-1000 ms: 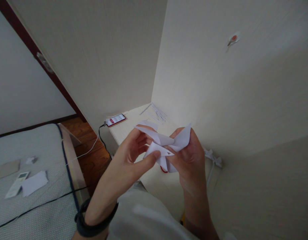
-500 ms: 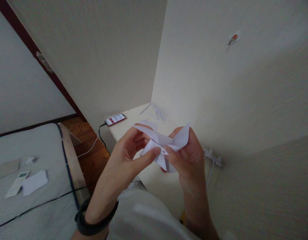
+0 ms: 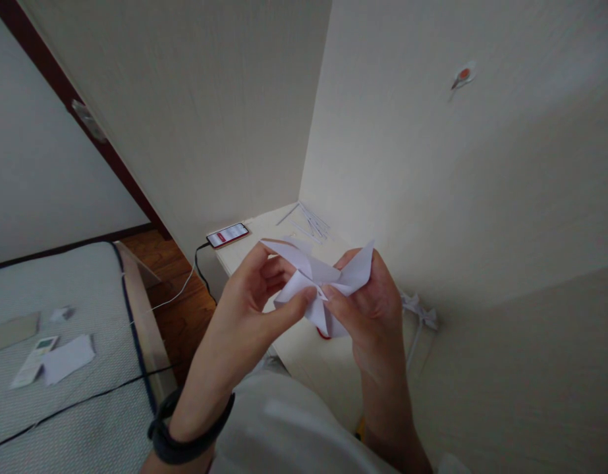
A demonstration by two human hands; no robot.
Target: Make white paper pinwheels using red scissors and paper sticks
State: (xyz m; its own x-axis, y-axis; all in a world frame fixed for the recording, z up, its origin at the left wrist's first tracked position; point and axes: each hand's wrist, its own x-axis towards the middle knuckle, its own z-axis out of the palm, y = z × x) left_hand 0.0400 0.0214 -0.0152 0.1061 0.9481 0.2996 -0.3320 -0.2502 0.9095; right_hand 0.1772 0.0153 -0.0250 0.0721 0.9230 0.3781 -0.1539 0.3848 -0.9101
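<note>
Both hands, left (image 3: 244,309) and right (image 3: 370,316), pinch a folded paper (image 3: 316,280) between them; several flaps are creased already, but the shape looks unfinished.

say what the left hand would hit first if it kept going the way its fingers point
Probably the folded white paper that the left hand already pinches, then the right hand just behind it; depth is hard to judge.

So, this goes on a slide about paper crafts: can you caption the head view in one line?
Left hand and right hand pinch a folded white paper piece above a small white table.
</note>
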